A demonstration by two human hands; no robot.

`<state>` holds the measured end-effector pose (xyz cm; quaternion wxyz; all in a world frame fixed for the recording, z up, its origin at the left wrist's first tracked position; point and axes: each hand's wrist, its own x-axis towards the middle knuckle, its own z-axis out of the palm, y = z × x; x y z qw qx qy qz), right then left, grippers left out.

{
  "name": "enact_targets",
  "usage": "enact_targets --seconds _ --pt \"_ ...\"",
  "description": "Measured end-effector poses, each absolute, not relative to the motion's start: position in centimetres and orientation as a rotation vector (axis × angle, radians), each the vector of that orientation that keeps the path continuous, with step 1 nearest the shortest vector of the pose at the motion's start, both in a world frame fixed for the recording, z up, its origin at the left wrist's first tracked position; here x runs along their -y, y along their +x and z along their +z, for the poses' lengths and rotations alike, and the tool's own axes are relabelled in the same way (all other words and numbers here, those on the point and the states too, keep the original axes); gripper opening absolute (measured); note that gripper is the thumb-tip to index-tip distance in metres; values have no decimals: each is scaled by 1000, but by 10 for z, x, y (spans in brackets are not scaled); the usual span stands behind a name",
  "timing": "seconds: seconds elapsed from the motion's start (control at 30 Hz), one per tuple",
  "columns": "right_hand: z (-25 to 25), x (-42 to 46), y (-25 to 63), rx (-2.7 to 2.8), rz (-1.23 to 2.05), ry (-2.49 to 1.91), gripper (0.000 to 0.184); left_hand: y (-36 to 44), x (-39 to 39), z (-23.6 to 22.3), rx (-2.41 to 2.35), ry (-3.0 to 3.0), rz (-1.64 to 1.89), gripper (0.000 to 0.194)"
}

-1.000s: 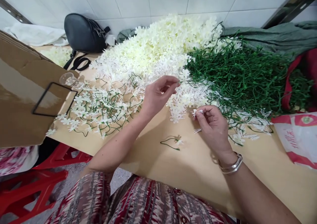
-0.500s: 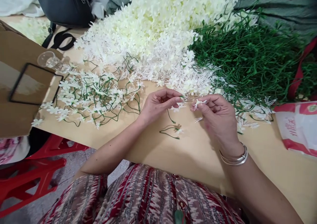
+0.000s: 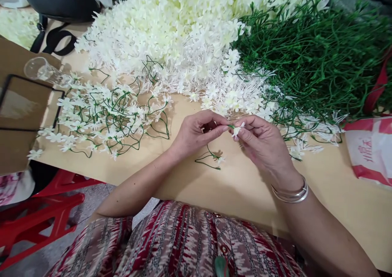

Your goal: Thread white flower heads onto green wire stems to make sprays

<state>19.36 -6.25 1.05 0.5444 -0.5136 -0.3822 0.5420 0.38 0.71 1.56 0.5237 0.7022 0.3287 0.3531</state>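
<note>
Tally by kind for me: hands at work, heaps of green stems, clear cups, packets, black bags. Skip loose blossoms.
Hands: 2, the left hand and right hand
Heap of green stems: 1
Clear cup: 1
Red-and-white packet: 1
Black bag: 1
Total: 6

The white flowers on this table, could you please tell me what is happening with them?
The left hand pinches a green stem, and the right hand holds a white flower at its tip. Stemmed flowers lie to the left, a heap of white blossoms behind, and a pile of green stems to the right.
</note>
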Motion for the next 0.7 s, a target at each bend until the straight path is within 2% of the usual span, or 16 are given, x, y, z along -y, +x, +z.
enact_targets --seconds 0.27,0.43,0.7 --pt "14 60 200 892 1474 -1193 40 3 -8 16 -740 1627 782 40" --pt "15 59 206 768 1629 -1151 40 4 -6 14 -646 1549 744 36" --pt "11 58 205 800 1593 -1197 45 9 -1 1 -685 1436 703 47"
